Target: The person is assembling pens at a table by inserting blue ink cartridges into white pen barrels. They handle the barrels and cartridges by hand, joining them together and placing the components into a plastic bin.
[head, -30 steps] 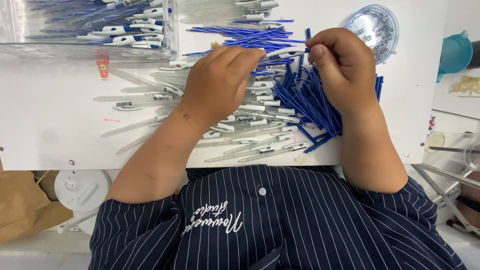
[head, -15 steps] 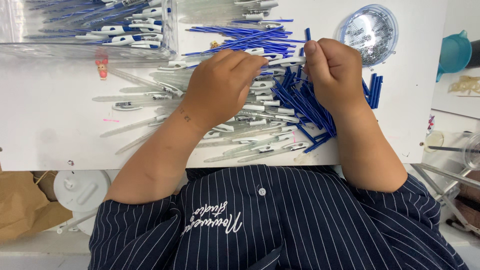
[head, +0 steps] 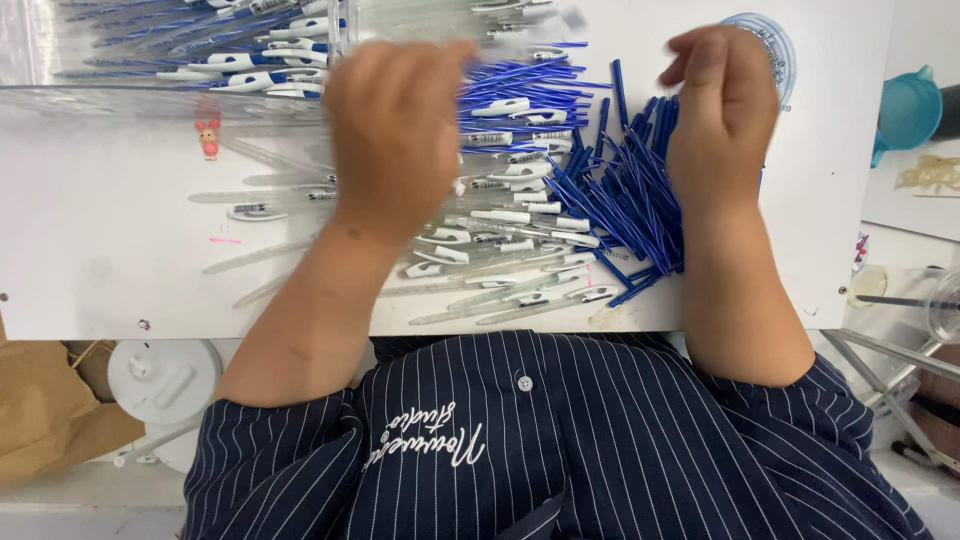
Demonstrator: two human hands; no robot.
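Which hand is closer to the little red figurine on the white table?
Left. The left hand hovers just right of the red figurine; the right hand is far across, over the blue refills.

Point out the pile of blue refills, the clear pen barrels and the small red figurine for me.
pile of blue refills (head: 625, 205), head view: middle of the heap.
clear pen barrels (head: 500, 265), head view: on one barrel in the spread.
small red figurine (head: 209, 138), head view: its body.
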